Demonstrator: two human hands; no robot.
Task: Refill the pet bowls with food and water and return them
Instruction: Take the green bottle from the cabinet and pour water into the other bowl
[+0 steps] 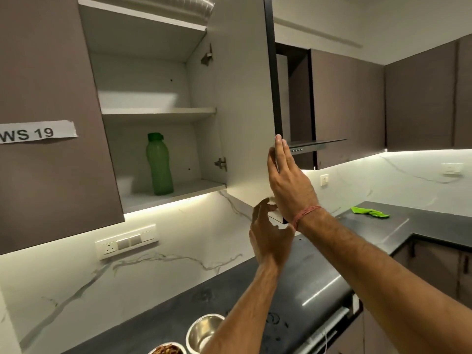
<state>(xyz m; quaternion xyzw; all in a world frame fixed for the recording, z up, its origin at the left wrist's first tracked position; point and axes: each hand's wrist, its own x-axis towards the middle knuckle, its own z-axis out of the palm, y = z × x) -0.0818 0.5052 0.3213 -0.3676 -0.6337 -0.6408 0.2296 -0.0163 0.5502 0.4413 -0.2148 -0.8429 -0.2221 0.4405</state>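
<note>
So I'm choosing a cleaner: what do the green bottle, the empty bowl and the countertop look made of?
Green bottle: probably translucent plastic, matte, with light glowing through.
Empty bowl: likely stainless steel, with mirror-like reflections.
Countertop: dark polished stone or composite, with glossy light streaks.

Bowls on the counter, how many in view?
2, both at the bottom edge on the dark counter: an empty steel bowl, and left of it a bowl with brown food, cut off by the frame. More may sit below view.
</note>
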